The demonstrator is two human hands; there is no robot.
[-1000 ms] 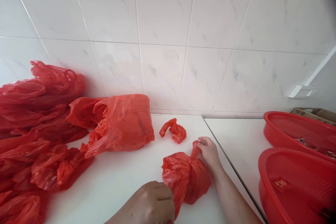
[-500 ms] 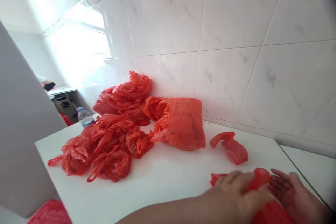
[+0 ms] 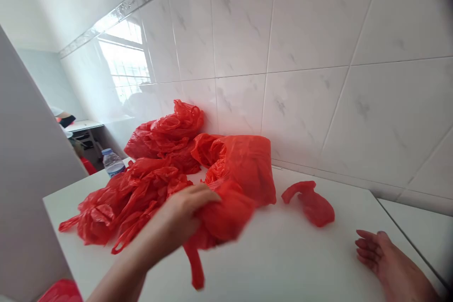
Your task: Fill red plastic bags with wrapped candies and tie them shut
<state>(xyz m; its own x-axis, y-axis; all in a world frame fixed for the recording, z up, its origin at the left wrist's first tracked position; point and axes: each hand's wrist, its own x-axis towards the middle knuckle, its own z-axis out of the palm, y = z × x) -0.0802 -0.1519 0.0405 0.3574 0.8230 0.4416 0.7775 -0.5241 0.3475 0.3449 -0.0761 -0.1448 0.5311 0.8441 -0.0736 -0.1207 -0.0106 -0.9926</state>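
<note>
My left hand (image 3: 184, 212) grips a knotted red plastic bag (image 3: 221, 219) and holds it just above the white table (image 3: 276, 264), near the pile of red bags (image 3: 141, 193); one handle hangs down below it. The bag is blurred by motion. At the lower right my right hand (image 3: 380, 252) lies open on the table, fingers stretched out and holding nothing. A small tied red bag (image 3: 313, 205) sits on the table between my two hands, close to the wall.
A fuller red bag (image 3: 247, 165) leans by the tiled wall (image 3: 300, 56). Beyond the table's left edge stand a water bottle (image 3: 112, 161) and a grey partition (image 3: 24, 160). A second white surface (image 3: 424, 231) adjoins on the right.
My left hand has carried the knotted bag leftward from in front of me toward the pile. My right hand has let go of it and lies open. My view has turned left.
</note>
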